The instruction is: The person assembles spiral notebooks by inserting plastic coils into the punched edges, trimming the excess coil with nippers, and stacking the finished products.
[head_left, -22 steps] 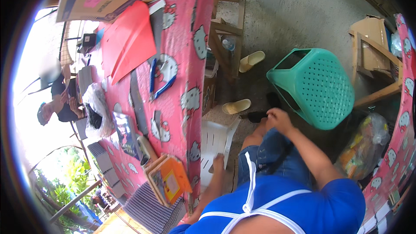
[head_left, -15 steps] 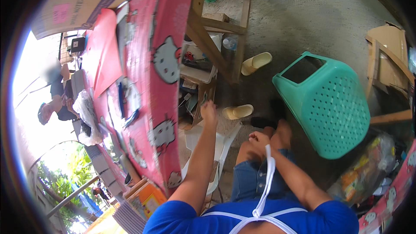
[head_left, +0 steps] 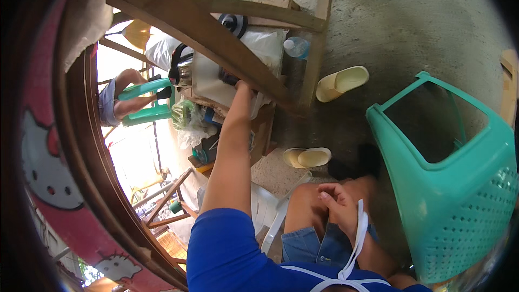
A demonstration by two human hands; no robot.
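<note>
Left hand (head_left: 243, 87) is stretched out under the bench (head_left: 81, 146), reaching into the clutter on the low shelf; its grip sits against a small black thing (head_left: 228, 79) on top of a white box (head_left: 216, 84), fingers hidden behind the wooden crossbar (head_left: 205, 38), so cannot tell if it is clenched or released. Just left of the box stands a dark metal kettle (head_left: 181, 70); behind it a black round lid (head_left: 235, 23) and a white bag (head_left: 265, 43); a clear plastic bottle (head_left: 296, 47) lies just right of the bag by the bench leg (head_left: 316, 43). Below the hand, green and clear bags (head_left: 189, 121) are piled on the shelf. Right hand (head_left: 338, 201) rests on the person's knee, fingers loosely curled, holding nothing. White apron string (head_left: 354, 243) hangs just beside that hand, over denim shorts (head_left: 319, 246). Two pale yellow slippers on the concrete floor (head_left: 411, 21): one (head_left: 341, 82) near the bench leg, one (head_left: 307, 157) near the knee. Teal plastic basket (head_left: 448, 184) is tipped on its side just right of the knee. Pink cartoon-cat cloth (head_left: 46, 173) covers the bench top at left. Another person's legs (head_left: 121, 94) on a teal stool (head_left: 148, 111) show beyond the bench.
</note>
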